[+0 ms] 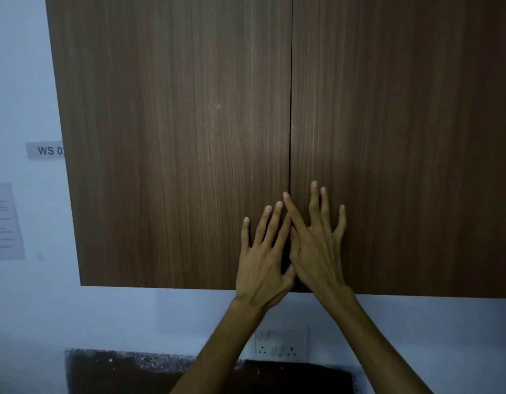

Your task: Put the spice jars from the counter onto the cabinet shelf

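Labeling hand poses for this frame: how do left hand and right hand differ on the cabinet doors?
The left hand lies on the left door; the right hand lies mostly on the right door. The right hand reaches higher than the left hand. The right hand's index finger slants across the seam and over the left hand's fingers. Shared: both have straight, spread fingers against closed doors and hold nothing.

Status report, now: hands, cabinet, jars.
Left hand and right hand open, flat near the seam of the cabinet doors. Doors closed. No jars in view.
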